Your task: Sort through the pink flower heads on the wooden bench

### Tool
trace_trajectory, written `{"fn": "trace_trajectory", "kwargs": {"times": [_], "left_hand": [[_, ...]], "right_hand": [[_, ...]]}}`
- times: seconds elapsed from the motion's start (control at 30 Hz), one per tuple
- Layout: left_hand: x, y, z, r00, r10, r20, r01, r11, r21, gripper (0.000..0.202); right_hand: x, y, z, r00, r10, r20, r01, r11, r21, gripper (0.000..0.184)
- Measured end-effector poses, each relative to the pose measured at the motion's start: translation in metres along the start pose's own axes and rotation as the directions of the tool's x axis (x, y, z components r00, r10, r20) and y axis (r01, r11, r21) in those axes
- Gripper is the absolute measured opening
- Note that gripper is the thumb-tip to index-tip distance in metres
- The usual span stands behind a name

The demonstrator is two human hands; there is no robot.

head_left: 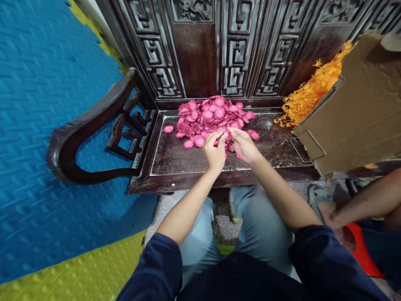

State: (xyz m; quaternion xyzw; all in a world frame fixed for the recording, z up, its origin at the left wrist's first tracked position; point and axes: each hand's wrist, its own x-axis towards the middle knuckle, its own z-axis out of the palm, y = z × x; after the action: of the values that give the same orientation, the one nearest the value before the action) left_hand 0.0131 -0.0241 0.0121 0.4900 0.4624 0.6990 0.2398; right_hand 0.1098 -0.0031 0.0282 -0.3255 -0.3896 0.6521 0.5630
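Note:
A heap of pink artificial flower heads (pixel 213 117) lies on the seat of a dark carved wooden bench (pixel 175 163). My left hand (pixel 214 151) and my right hand (pixel 242 144) meet at the heap's near edge, fingertips pinched together on a pink flower head (pixel 226 137) between them. One stray pink flower head (pixel 168 129) lies apart to the left. Both forearms reach forward from dark blue sleeves over my grey-trousered knees.
A cardboard box (pixel 360 113) rests tilted on the bench's right side with orange artificial sprigs (pixel 310 94) spilling behind it. Another person's arm (pixel 363 205) and sandal (pixel 316 196) show at right. Blue and yellow foam mats (pixel 46 104) cover the floor to the left.

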Motion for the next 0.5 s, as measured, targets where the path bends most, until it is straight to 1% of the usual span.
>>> {"fn": "trace_trajectory", "kwargs": {"times": [0.1,0.23,0.37,0.5], "left_hand": [[-0.004,0.004,0.002,0.999,-0.002,-0.037,0.001,1.0,-0.016,0.013],[-0.006,0.007,0.003,0.998,-0.021,-0.067,0.018,0.999,-0.039,0.013],[-0.006,0.011,0.003,0.997,-0.037,-0.074,0.032,0.997,-0.066,0.013],[-0.006,0.014,0.002,0.996,-0.044,-0.075,0.039,0.997,-0.067,0.014]], "right_hand": [[-0.001,-0.002,0.001,1.0,0.002,0.02,-0.001,1.0,-0.007,0.029],[-0.002,-0.002,0.004,1.0,-0.004,0.008,0.004,1.0,-0.029,0.031],[-0.003,-0.002,0.005,1.0,-0.014,-0.001,0.014,0.998,-0.061,0.033],[-0.006,-0.004,0.009,1.0,-0.018,-0.007,0.017,0.999,-0.039,0.035]]}}
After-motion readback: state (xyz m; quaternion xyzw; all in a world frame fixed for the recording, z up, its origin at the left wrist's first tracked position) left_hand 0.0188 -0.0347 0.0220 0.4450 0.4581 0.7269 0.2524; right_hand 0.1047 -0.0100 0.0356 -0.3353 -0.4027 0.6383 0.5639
